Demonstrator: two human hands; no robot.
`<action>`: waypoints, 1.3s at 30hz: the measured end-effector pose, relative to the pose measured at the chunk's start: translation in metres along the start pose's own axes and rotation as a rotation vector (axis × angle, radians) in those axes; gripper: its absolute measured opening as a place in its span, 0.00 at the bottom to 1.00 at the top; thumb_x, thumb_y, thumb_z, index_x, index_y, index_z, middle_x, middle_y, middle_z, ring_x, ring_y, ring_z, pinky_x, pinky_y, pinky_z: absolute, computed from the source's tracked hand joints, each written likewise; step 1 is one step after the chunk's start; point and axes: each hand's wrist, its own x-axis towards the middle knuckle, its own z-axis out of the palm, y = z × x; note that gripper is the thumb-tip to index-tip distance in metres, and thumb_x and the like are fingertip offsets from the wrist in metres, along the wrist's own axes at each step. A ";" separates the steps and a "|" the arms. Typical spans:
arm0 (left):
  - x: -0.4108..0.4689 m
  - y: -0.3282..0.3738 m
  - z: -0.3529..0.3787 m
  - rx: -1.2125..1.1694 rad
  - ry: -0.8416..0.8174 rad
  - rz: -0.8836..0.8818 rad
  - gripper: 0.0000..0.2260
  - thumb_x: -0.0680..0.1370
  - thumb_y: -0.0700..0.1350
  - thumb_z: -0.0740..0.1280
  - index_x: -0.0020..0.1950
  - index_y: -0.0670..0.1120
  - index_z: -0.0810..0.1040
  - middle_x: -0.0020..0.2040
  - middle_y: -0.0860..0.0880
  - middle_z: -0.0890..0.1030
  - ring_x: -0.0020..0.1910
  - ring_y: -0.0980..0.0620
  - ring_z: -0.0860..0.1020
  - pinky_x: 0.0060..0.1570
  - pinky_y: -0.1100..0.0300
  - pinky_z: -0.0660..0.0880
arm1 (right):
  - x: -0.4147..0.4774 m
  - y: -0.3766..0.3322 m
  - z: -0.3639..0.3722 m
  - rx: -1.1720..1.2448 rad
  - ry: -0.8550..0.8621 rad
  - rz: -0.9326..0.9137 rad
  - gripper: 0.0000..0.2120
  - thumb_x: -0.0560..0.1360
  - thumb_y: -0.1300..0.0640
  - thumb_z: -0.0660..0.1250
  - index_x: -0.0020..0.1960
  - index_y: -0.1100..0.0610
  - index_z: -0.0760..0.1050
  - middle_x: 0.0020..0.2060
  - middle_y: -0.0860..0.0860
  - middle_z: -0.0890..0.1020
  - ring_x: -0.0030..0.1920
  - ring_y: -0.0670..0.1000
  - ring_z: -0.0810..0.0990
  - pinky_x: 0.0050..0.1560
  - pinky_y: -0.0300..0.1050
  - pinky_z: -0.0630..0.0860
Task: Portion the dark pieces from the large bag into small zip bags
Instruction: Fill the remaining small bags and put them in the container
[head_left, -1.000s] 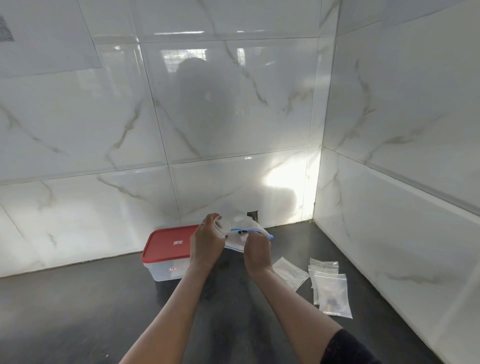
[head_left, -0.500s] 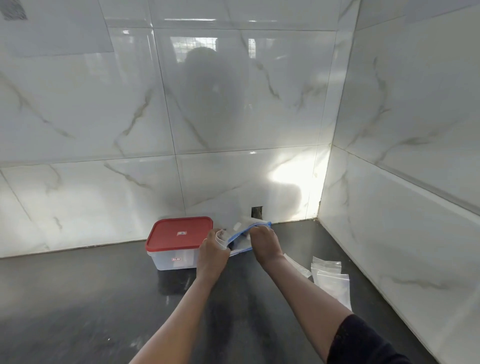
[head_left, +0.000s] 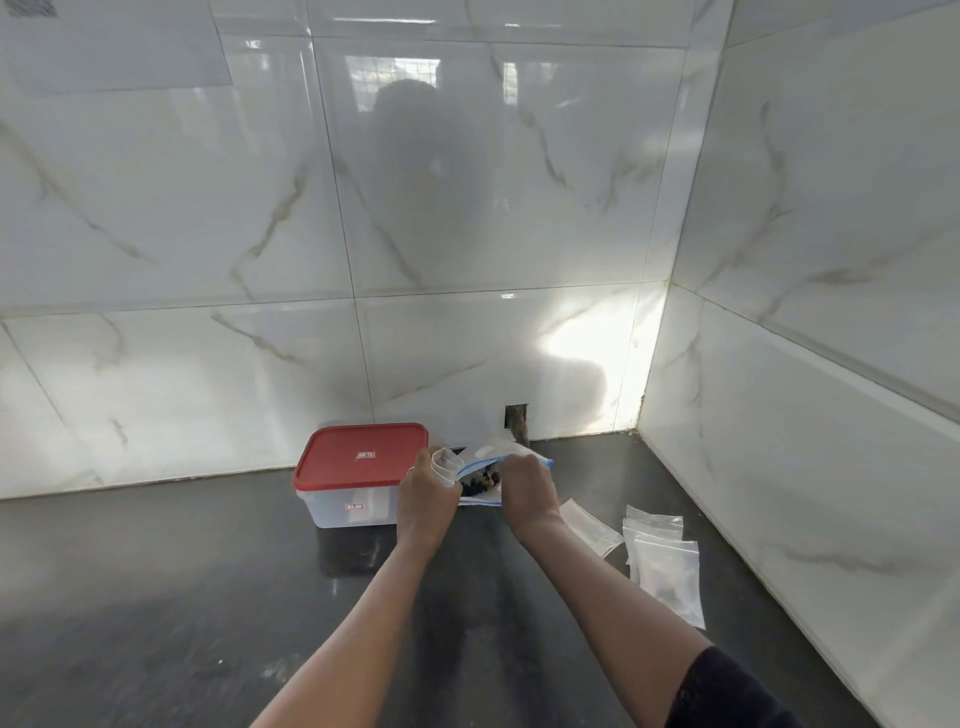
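The large clear bag with a blue zip edge lies tilted on the dark counter, mouth towards me, dark pieces showing inside. My left hand grips a small clear zip bag at the left side of the big bag's mouth. My right hand grips the right side of the big bag's blue rim, fingers curled over it. Several small zip bags lie to the right; the nearest one holds a few dark pieces.
A clear plastic box with a red lid stands just left of my hands against the back wall. Tiled walls close the back and right side, forming a corner. Dark counter stretches left and towards me.
The big bag's mouth has been pulled wider, and the dark pieces inside now show. The camera has tipped up and the hands sit lower in view.
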 end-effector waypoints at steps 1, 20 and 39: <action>-0.001 0.003 -0.001 -0.002 0.000 -0.001 0.13 0.74 0.41 0.66 0.58 0.46 0.74 0.52 0.46 0.81 0.51 0.45 0.78 0.46 0.60 0.68 | -0.002 0.001 0.003 -0.018 -0.021 0.005 0.15 0.78 0.70 0.55 0.60 0.64 0.75 0.59 0.58 0.78 0.61 0.56 0.77 0.57 0.45 0.74; -0.001 0.038 -0.007 0.051 -0.080 0.291 0.16 0.73 0.38 0.69 0.61 0.43 0.76 0.56 0.46 0.82 0.55 0.45 0.78 0.52 0.63 0.69 | -0.009 -0.009 0.015 0.178 -0.151 -0.077 0.17 0.82 0.56 0.50 0.65 0.59 0.71 0.61 0.57 0.76 0.62 0.56 0.75 0.53 0.45 0.70; -0.006 0.034 0.000 0.207 -0.005 0.244 0.13 0.75 0.42 0.66 0.60 0.46 0.76 0.54 0.46 0.82 0.55 0.43 0.78 0.53 0.54 0.72 | -0.004 -0.002 0.036 0.121 -0.126 -0.018 0.14 0.77 0.62 0.57 0.58 0.57 0.78 0.56 0.53 0.81 0.59 0.55 0.79 0.57 0.46 0.75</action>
